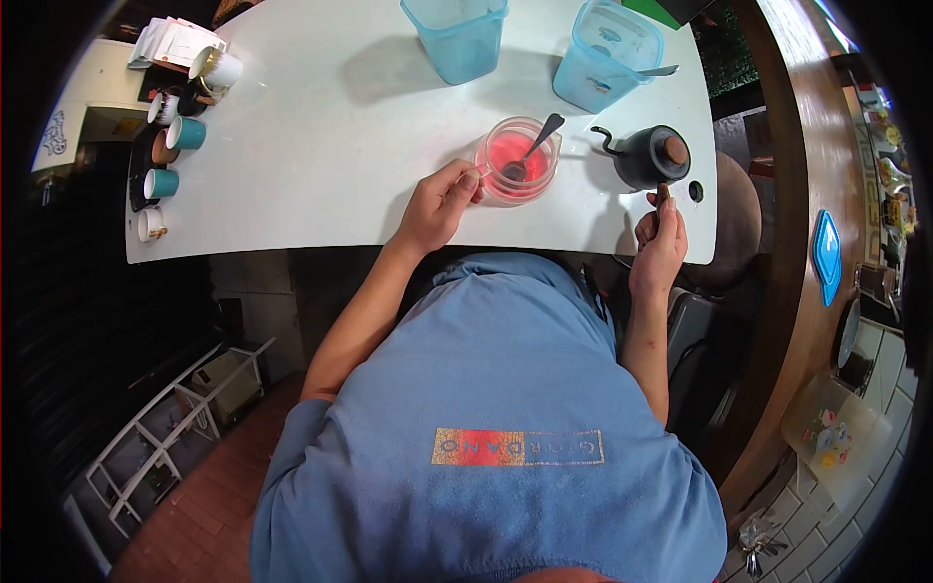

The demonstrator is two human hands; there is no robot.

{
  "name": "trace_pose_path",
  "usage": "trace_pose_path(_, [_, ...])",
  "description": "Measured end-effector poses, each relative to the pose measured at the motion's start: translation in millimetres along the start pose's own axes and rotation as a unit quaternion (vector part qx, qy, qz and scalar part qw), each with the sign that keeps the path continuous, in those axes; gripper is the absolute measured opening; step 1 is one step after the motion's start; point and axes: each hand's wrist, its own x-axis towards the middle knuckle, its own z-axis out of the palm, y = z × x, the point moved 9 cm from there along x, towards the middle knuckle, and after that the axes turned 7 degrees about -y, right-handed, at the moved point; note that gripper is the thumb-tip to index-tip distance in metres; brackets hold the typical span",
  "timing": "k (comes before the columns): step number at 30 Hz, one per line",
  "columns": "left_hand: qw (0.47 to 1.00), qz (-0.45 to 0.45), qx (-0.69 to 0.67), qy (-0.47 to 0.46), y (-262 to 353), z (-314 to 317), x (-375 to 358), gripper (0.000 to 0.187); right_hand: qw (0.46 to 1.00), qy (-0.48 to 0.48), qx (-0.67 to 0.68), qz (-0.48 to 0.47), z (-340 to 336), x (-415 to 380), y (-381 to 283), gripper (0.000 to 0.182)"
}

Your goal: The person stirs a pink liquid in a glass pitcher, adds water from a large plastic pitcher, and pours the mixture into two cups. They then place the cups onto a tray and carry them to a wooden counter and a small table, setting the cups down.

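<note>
My left hand is closed on the handle of a clear glass pitcher near the table's front edge. Inside the pitcher is a pinkish-red content, and a metal spoon leans in it with its handle over the rim. To the right, my right hand grips the wooden handle of a black gooseneck kettle. The kettle's lid has a brown wooden knob, and its thin spout points left toward the pitcher.
Two translucent blue containers stand behind: one container at the middle and another container with a spoon handle over its rim. Several cups, including a teal cup, line the left end of the white table. A blue lid is on the wooden ledge.
</note>
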Motion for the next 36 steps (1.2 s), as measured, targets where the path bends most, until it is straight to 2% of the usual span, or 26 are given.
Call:
trace_pose_path(6, [0.998, -0.044, 0.003, -0.043, 4, 3, 3, 0.038, 1.000, 0.016, 0.000, 0.023, -3, 1, 10, 0.036])
trace_pose_path(8, [0.992, -0.097, -0.026, -0.073, -5, 6, 1, 0.039, 1.000, 0.020, -0.006, 0.017, -7, 1, 11, 0.036])
trace_pose_path(12, [0.991, -0.089, -0.057, -0.080, -8, 8, -2, 0.038, 0.997, -0.006, -0.070, 0.038, -9, 2, 12, 0.039])
trace_pose_path(14, [0.994, -0.051, -0.057, -0.076, -4, 9, -4, 0.037, 0.994, -0.014, -0.105, 0.037, -9, 1, 9, 0.042])
trace_pose_path(16, [0.993, -0.058, -0.062, -0.076, 0, 7, -8, 0.037, 0.940, 0.084, -0.317, -0.094, -13, -9, -30, 0.045])
trace_pose_path(17, [0.993, -0.065, -0.066, -0.073, 0, 5, -11, 0.037, 0.940, 0.085, -0.317, -0.094, -8, -12, -39, 0.045])
trace_pose_path(18, [0.993, -0.066, -0.066, -0.073, -1, 2, -13, 0.037, 0.866, 0.138, -0.414, -0.242, 6, -29, -81, 0.043])
trace_pose_path(19, [0.993, -0.056, -0.069, -0.073, 0, -1, -15, 0.035, 0.758, 0.185, -0.496, -0.381, 29, -54, -114, 0.042])
trace_pose_path(21, [0.993, -0.048, -0.074, -0.078, 3, -3, -21, 0.032, 0.886, 0.019, -0.355, -0.296, 63, -48, -110, 0.038])
trace_pose_path(23, [0.994, -0.054, -0.044, -0.085, 11, -4, -26, 0.035, 0.889, -0.066, -0.343, -0.296, 102, -46, -103, 0.042])
trace_pose_path(25, [0.994, -0.036, -0.046, -0.090, 18, -5, -31, 0.034, 0.923, -0.126, -0.290, -0.221, 126, -36, -83, 0.042])
trace_pose_path(29, [0.997, 0.006, -0.034, -0.067, 42, -14, -41, 0.030, 0.910, -0.167, -0.309, -0.222, 159, -29, -81, 0.035])
trace_pose_path(31, [0.998, -0.017, -0.026, -0.058, 49, -23, -49, 0.028, 0.887, -0.187, -0.316, -0.281, 178, -39, -91, 0.027])
trace_pose_path(33, [0.998, -0.036, -0.020, -0.049, 51, -31, -53, 0.027, 0.874, -0.197, -0.334, -0.293, 191, -43, -99, 0.021])
trace_pose_path(35, [0.998, 0.032, 0.028, -0.039, 66, -39, -55, 0.028, 0.815, -0.211, -0.382, -0.381, 206, -53, -109, 0.016])
trace_pose_path(36, [0.999, 0.030, 0.025, -0.035, 67, -44, -57, 0.028, 0.817, -0.217, -0.381, -0.375, 213, -55, -114, 0.011])
